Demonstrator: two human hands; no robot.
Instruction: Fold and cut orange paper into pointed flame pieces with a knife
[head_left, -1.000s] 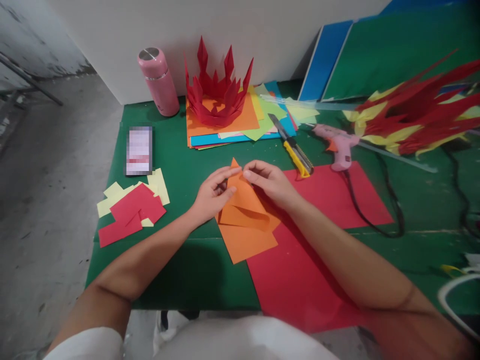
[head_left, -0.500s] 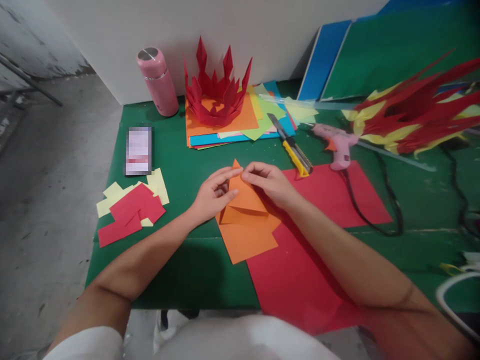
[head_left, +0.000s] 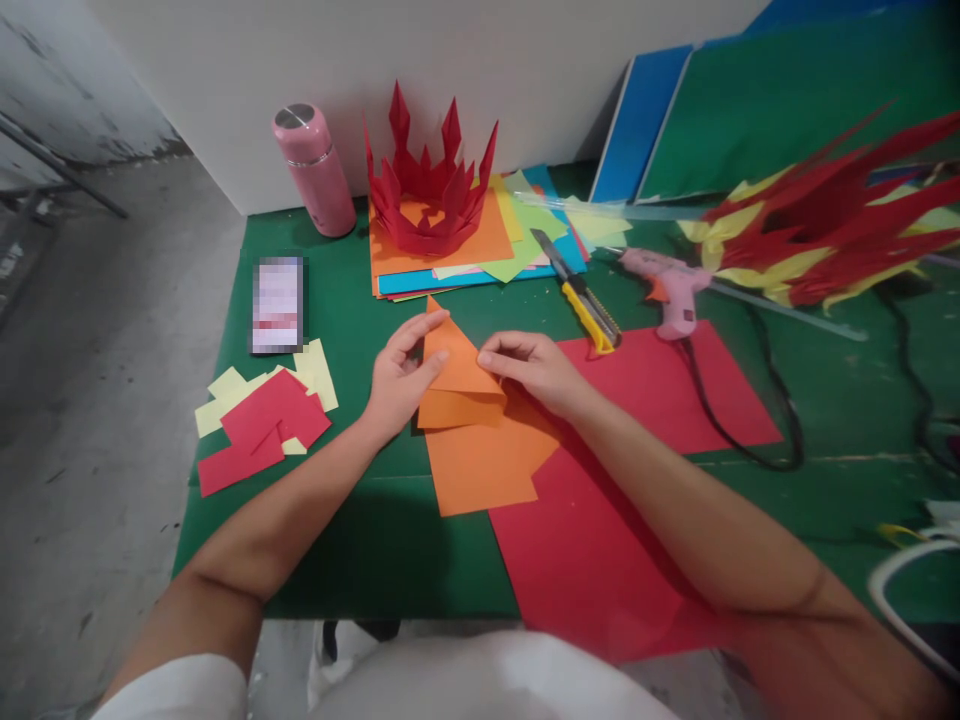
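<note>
A folded orange paper point(head_left: 459, 365) with a pointed top is held just above the table between my two hands. My left hand point(head_left: 405, 370) grips its left edge near the tip, thumb in front. At its right edge, my right hand point(head_left: 529, 368) pinches the slanted side between thumb and fingertips. Flat beneath it lies an orange sheet point(head_left: 480, 475), partly over a large red sheet point(head_left: 585, 560). The lower flaps of the folded paper hang open toward me.
Behind stands a red paper crown point(head_left: 431, 215) on stacked coloured paper point(head_left: 405, 262). A pink bottle point(head_left: 316, 170), phone point(head_left: 277, 305) and red and yellow scraps point(head_left: 270, 415) are left. Rightward are a yellow cutter point(head_left: 581, 300), pink glue gun point(head_left: 675, 290) with cord, and red-yellow paper flames point(head_left: 817, 215).
The folded orange paper has shifted left and turned, its tip now further left. My left hand moved left with it, while my right hand slid lower along the edge.
</note>
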